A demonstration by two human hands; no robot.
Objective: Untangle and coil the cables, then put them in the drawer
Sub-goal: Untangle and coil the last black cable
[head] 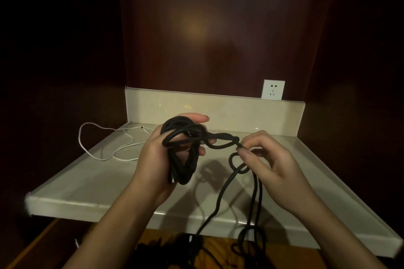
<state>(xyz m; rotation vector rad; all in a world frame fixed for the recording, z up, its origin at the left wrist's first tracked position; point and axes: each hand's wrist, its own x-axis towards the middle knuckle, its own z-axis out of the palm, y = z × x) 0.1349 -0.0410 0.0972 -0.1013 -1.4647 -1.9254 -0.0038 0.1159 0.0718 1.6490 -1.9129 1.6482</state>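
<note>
A black cable [185, 137] is partly wound into loops around my left hand [157, 159], which holds the bundle above the pale countertop [91, 183]. From the bundle the cable runs right to my right hand [269, 159], whose thumb and fingers pinch it at a small knot-like loop. Below that, the loose strands hang over the counter's front edge toward the floor. A thin white cable [102, 155] lies in loose curves on the counter's left part, with one loop hanging past the left edge. No drawer is in view.
A white wall socket [273, 89] sits above the counter's raised back rim at the right. Dark wood panels enclose the counter at the back and sides. More tangled black cable lies low on the wooden floor [220, 253] at the front.
</note>
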